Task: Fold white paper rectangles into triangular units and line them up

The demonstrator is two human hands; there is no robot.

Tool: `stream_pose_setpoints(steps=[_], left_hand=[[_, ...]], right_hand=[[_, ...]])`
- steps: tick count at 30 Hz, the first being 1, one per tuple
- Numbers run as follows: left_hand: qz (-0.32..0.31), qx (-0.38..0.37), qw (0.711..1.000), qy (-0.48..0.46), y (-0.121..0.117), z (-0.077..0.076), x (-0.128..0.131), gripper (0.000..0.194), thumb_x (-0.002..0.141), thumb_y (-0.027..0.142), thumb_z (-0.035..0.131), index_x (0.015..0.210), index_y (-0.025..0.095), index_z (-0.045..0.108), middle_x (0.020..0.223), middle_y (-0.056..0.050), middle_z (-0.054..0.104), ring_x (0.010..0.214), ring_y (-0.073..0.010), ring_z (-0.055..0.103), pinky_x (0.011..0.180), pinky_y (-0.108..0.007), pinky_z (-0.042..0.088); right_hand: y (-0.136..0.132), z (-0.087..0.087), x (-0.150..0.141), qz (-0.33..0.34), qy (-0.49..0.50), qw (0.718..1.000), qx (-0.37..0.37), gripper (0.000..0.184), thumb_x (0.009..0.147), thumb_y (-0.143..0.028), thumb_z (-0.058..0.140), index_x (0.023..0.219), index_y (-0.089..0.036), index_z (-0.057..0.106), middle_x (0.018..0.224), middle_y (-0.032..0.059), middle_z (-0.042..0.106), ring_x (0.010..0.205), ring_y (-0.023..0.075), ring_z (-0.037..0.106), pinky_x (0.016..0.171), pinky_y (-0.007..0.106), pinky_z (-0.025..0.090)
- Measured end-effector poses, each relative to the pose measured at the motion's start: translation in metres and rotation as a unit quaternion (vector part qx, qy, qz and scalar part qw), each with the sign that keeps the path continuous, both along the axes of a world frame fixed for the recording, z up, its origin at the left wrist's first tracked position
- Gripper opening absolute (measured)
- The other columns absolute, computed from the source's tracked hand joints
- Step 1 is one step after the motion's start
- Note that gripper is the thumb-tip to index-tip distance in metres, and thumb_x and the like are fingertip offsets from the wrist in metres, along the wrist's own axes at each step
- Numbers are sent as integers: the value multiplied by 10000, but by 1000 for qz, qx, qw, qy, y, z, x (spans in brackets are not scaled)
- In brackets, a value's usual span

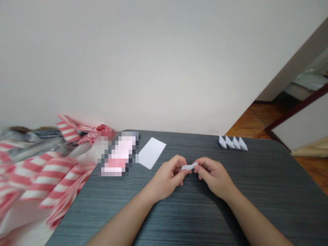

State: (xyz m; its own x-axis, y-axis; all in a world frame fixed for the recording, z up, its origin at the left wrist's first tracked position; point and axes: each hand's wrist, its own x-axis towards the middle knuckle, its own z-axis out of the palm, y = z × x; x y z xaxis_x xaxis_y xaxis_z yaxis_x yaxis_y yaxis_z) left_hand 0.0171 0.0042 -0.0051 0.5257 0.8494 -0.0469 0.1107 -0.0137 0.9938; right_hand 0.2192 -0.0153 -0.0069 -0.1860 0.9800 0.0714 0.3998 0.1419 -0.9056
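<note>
A small folded strip of white paper (189, 167) is held between my two hands above the dark table. My left hand (172, 172) pinches its left end between thumb and fingers. At the other end, the thumb and fingertips of my right hand (212, 175) grip the paper. Beyond my left hand lies a flat stack or sheet of white paper (152, 152). Several folded white paper pieces (233, 142) with pointed ends stand in a row at the table's far right side.
The dark wood-grain table (256, 184) meets a pale wall (164, 68) at the back. A blurred-out, pixelated object with a pink and white face (120, 153) lies at the left. Red-and-white striped cloth (51, 177) is heaped beside the table's left edge.
</note>
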Motion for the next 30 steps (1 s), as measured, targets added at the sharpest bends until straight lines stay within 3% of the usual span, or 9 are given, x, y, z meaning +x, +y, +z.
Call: stream_pose_setpoints(steps=[4, 8, 15, 19, 30], left_hand=[[-1, 4, 1000, -6, 0, 1, 0, 147, 947, 331, 521, 966, 185, 515, 786, -1, 659, 541, -86, 561, 526, -203, 443], [4, 10, 1000, -8, 0, -2, 1, 151, 966, 335, 488, 979, 186, 512, 935, -40, 696, 539, -78, 568, 514, -202, 439], [-4, 16, 1000, -3, 1, 0, 0, 179, 976, 343, 467, 1005, 181, 539, 934, -39, 701, 525, -72, 580, 490, -191, 430], [5, 3, 1000, -5, 1, 0, 1, 175, 966, 346, 483, 1035, 188, 513, 950, -43, 708, 504, -73, 584, 466, -189, 424], [-1, 6, 1000, 3, 1, 4, 1, 187, 961, 353, 492, 989, 180, 560, 746, 8, 654, 515, -84, 565, 493, -190, 434]], right_hand=[[-1, -7, 0, -7, 65, 998, 7, 135, 907, -274, 585, 1014, -197, 614, 771, 22, 654, 610, 144, 584, 568, 255, 463], [-2, -11, 1, -15, 54, 998, 34, 109, 910, -258, 596, 1007, -209, 587, 768, 17, 635, 642, 151, 592, 596, 263, 472], [0, -11, 3, -5, 39, 996, 74, 121, 901, -213, 593, 1021, -213, 607, 988, 65, 635, 770, 167, 615, 665, 278, 507], [-1, -10, 3, -7, 35, 996, 80, 113, 906, -220, 585, 1017, -214, 605, 991, 66, 630, 751, 161, 605, 654, 273, 512], [0, -10, 4, 4, 35, 996, 79, 90, 908, -247, 587, 989, -215, 607, 975, 69, 641, 817, 186, 626, 681, 289, 526]])
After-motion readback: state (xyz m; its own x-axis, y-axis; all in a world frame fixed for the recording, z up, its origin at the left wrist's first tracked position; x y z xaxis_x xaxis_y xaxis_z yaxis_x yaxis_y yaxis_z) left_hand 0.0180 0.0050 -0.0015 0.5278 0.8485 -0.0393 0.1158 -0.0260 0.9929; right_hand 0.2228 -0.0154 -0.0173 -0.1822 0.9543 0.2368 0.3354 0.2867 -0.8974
